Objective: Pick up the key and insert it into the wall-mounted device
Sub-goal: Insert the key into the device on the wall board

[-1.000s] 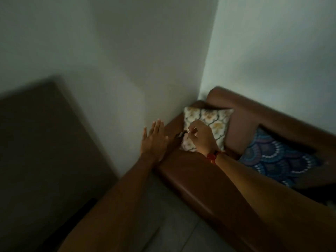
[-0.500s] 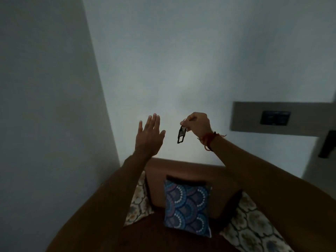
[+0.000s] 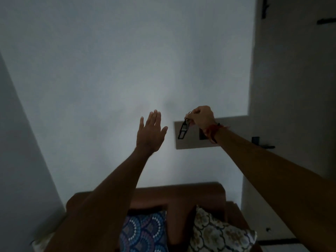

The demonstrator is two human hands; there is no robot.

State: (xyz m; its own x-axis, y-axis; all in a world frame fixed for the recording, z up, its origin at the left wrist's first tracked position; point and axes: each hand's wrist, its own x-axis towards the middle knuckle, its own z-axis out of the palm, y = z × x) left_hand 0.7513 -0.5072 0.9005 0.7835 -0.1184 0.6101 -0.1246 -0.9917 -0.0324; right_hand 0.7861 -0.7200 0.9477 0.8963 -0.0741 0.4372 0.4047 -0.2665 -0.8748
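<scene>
My right hand (image 3: 201,117) is raised in front of the wall, pinching a ring from which a dark flat key tag (image 3: 182,131) dangles. The tag hangs over the left part of a grey-brown wall panel (image 3: 190,142). A small dark device (image 3: 202,135) sits in that panel, mostly hidden behind my right wrist with its red thread band. My left hand (image 3: 151,133) is lifted to the left of the panel, palm toward the wall, fingers straight and holding nothing. The room is dim.
A brown sofa (image 3: 181,195) stands below against the pale wall, with a blue patterned cushion (image 3: 145,231) and a cream floral cushion (image 3: 220,235). A door with a dark handle (image 3: 263,145) is at the right. Another wall closes in at the left.
The view has swung from the sofa corner up and right to the wall. My right hand lifted the key tag off the sofa arm and carried it over the wall panel.
</scene>
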